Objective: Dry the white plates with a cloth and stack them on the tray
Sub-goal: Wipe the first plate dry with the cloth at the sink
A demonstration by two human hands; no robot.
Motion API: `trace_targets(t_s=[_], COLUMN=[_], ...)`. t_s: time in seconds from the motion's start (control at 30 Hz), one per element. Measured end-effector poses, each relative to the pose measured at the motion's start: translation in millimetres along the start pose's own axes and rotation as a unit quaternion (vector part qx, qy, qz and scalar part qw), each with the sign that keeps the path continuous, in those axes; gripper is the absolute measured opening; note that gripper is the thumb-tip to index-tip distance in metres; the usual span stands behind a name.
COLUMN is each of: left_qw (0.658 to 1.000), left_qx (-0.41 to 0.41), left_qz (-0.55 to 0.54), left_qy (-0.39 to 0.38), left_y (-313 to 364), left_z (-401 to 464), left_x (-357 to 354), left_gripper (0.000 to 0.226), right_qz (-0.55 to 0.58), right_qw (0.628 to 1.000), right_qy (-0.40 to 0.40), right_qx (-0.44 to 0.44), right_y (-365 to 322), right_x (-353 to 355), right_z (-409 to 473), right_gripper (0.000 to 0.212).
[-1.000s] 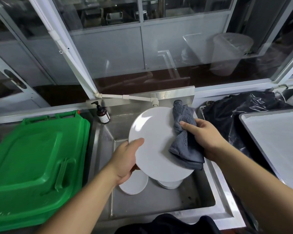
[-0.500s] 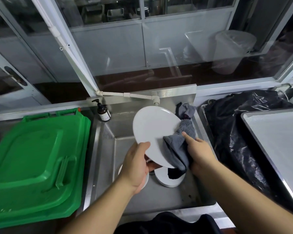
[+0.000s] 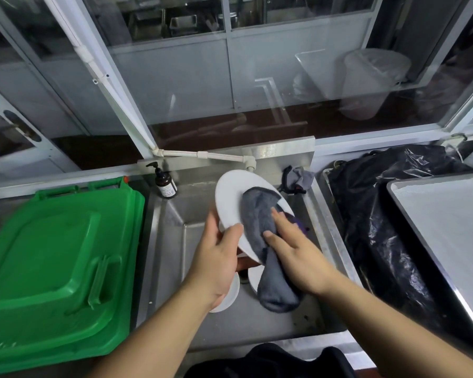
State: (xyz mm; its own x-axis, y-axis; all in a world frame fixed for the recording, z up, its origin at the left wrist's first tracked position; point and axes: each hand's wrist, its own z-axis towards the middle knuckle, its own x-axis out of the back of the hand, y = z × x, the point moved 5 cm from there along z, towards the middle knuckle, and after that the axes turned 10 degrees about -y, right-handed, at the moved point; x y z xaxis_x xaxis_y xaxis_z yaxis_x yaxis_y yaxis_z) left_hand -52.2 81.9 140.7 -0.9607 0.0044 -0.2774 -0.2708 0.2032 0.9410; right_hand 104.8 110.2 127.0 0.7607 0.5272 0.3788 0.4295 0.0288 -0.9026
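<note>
So, counting: one round white plate [image 3: 231, 203] is up in the air over the stainless steel sink [image 3: 172, 241], tilted with its face toward the camera. Two more white plates are down in the basin, a small one [image 3: 230, 293] poking out under the left wrist and another [image 3: 255, 276] mostly hidden behind the cloth, so I can't tell if that's a single plate or a stack. Two cloths: the grey cloth [image 3: 260, 225] draped over the held plate and hanging down past its lower edge, and a second crumpled grey rag [image 3: 298, 180] on the sink's back right corner.

The left hand [image 3: 216, 263] grips the plate's lower left rim, thumb on the face, fingers curled behind. The right hand [image 3: 292, 249] is flat, fingers straight, pressing the cloth against the plate.

One metal tray with a white lining [image 3: 445, 230] sits at the far right with no plates on it, well apart from the sink with a black plastic bag [image 3: 380, 214] between them. One green plastic bin lid [image 3: 52, 268] butts up to the sink's left edge, and one brown pump bottle [image 3: 164, 181] stands at the back left corner. A white pipe tap [image 3: 249, 162] hangs just above the plate's top edge, so it's tight there.
</note>
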Motion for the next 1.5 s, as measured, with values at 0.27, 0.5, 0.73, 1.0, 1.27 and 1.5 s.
trace_targets(t_s=[0.27, 0.5, 0.73, 1.0, 1.27, 1.5], left_qw=[0.998, 0.994, 0.982, 0.972, 0.871, 0.766], left_qx=[0.009, -0.043, -0.065, -0.005, 0.018, -0.008], left_qz=[0.056, 0.092, 0.178, 0.231, 0.482, 0.636], left_qy=[-0.01, -0.029, -0.004, -0.039, -0.09, -0.096], left_y=[-17.7, -9.5, 1.1, -6.5, 12.0, 25.8], left_z=[-8.5, -19.2, -16.1, -12.8, -21.2, -26.8], left_x=[3.6, -4.2, -6.8, -14.1, -30.8, -38.0], left_gripper=[0.046, 0.053, 0.059, 0.076, 0.09, 0.093], right_qz=[-0.11, -0.142, -0.051, 0.343, 0.487, 0.483], right_qw=[0.981, 0.976, 0.992, 0.929, 0.861, 0.865], right_qy=[-0.079, 0.16, 0.113, 0.003, -0.032, 0.066], right_qx=[0.139, 0.045, -0.032, -0.136, -0.143, -0.117], right_y=[-43.7, -27.6, -7.7, -15.8, -40.0, -21.4], right_x=[-1.2, 48.9, 26.0, -22.6, -3.7, -3.7], right_z=[5.2, 55.2, 28.7, -5.7, 5.0, 15.2], right_gripper=[0.055, 0.037, 0.043, 0.07, 0.069, 0.039])
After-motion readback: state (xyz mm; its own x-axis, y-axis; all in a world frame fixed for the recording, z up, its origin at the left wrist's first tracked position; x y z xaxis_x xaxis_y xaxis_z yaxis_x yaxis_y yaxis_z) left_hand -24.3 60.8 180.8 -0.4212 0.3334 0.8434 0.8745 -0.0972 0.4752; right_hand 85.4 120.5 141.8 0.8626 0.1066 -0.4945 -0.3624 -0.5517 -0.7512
